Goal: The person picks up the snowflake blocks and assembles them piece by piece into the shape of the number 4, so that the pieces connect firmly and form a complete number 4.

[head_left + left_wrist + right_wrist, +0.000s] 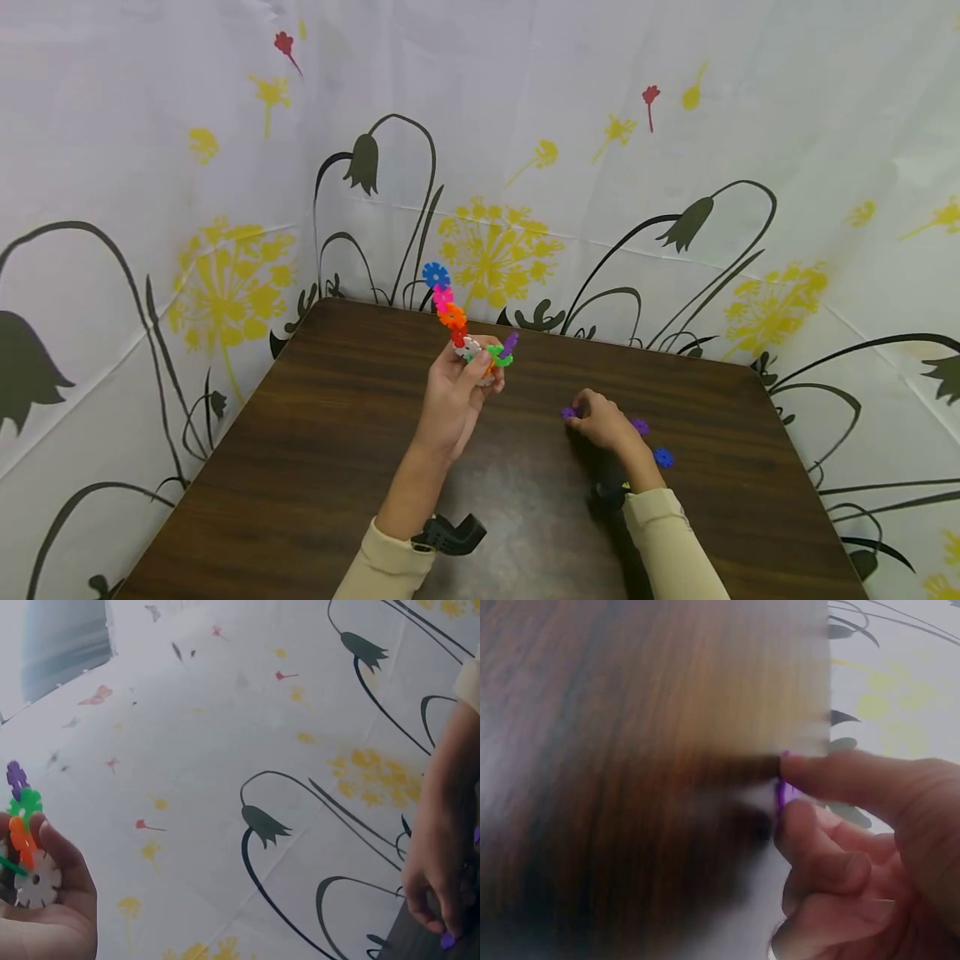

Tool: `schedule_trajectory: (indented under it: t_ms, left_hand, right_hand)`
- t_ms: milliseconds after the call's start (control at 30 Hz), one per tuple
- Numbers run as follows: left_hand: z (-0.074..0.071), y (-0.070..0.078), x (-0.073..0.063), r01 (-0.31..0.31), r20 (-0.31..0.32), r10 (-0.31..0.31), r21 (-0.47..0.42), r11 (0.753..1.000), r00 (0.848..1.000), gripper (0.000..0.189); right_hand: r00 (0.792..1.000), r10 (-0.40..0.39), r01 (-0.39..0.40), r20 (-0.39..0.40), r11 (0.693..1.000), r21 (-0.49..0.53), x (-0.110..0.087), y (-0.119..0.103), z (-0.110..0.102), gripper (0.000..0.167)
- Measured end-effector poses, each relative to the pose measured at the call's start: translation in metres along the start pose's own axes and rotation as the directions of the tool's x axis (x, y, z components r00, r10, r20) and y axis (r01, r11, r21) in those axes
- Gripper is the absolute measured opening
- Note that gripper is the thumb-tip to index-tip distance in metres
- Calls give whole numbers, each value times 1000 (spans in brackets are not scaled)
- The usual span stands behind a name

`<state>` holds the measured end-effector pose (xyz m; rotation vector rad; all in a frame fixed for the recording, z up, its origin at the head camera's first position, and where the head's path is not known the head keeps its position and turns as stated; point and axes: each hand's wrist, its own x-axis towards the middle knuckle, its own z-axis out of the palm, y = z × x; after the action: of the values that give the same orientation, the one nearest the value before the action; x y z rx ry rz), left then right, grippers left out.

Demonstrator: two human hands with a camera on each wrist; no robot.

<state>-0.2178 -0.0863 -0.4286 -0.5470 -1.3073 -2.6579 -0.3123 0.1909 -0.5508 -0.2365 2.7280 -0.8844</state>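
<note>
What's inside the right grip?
A purple toy piece is pinched in the right grip. Part of it pokes out; the rest is covered and can't be seen.

Left fingers (498, 382) raised, curled; right fingers (829, 871) lower, pinching.

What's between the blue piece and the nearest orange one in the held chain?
Head view: a pink piece sits between the blue piece and the orange piece.

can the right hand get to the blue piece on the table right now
Probably yes: the blue piece lies uncovered near the right hand, though that hand pinches a purple piece.
</note>
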Motion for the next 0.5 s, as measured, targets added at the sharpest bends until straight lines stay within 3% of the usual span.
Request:
schedule_trajectory:
  t_ms: [133, 233, 367, 500]
  left_hand:
    - [-4, 3, 0, -17, 87, 21, -43, 999, 996, 26]
    - [-8, 5, 0, -30, 108, 35, -50, 998, 993, 31]
    - [-10, 10, 0, -21, 58, 21, 4, 1000, 998, 25]
    - [-12, 14, 1, 11, -42, -6, 127, 992, 999, 11]
  right_hand:
    - [998, -55, 52, 23, 992, 119, 1, 7, 4, 24]
    - [995, -95, 90, 25, 981, 172, 1, 11, 8, 19]
    - [991, -137, 130, 12, 965, 229, -1, 8, 8, 15]
    - [989, -146, 146, -21, 945, 292, -8, -7, 0, 20]
